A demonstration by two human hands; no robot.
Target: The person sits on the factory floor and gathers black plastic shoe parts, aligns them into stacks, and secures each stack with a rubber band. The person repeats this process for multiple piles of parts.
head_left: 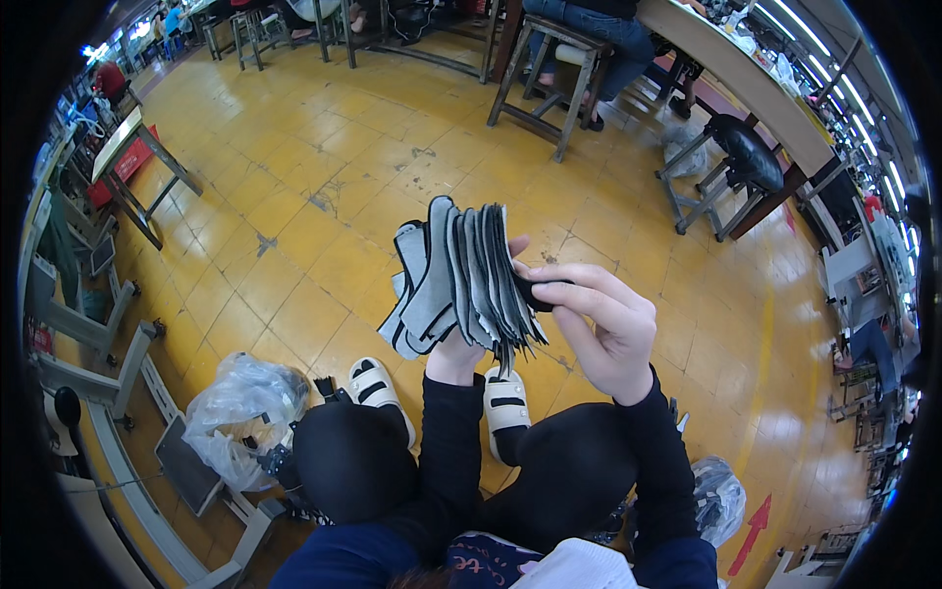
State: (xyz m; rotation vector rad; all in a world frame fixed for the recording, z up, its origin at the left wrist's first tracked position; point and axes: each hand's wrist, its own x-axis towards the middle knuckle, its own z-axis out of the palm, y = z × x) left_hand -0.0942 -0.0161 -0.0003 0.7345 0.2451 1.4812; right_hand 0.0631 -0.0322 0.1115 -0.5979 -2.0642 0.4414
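A thick bundle of cut fabric pieces (471, 275), grey on one face with black edges, is held up over the floor in front of my knees. My left hand (455, 357) grips it from below and behind; the bundle covers most of that hand, and a fingertip shows past its right side. At the right side of the bundle, my right hand (610, 319) is closed, thumb and fingers pinching a small black fabric piece (536, 294). Whether that piece is apart from the bundle is hard to make out.
A clear plastic bag (245, 402) lies left of my knees, another bag (718, 499) to the right. Metal machine frames (118, 383) line the left side. A wooden stool (561, 83) with a seated person and a black-topped stool (741, 157) stand by long worktables (746, 79).
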